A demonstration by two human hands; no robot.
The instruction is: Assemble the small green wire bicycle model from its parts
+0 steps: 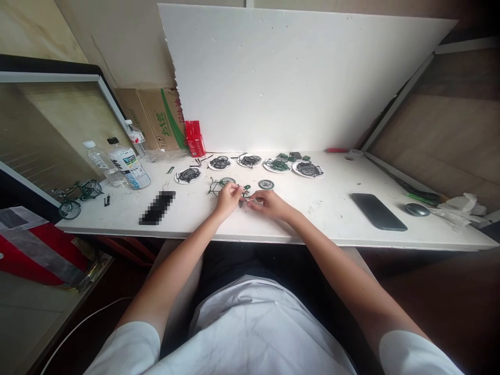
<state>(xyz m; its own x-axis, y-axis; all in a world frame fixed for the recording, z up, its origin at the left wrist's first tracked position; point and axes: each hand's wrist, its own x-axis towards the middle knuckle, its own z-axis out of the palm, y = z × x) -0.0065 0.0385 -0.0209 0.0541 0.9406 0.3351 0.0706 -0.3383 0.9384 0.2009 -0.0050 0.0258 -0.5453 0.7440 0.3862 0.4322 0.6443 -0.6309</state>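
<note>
My left hand (228,200) is closed in a pinch over the table, its fingertips on a small dark part that is too small to name. Facing it, my right hand (271,204) pinches a thin rod-like piece (255,198) that points towards the left fingertips. Just behind the left hand stands a green model bicycle (214,186), partly covered by the fingers. A small green part (247,187) shows between the two hands. Beyond the right hand a loose spoked wheel (266,184) lies flat.
White plates (188,182) along the back hold dark wheels and green frames. At the left stand another model bicycle (80,197) and several bottles (128,165). A phone (378,211) and a mouse (417,209) lie right. A white foam board (297,78) leans behind.
</note>
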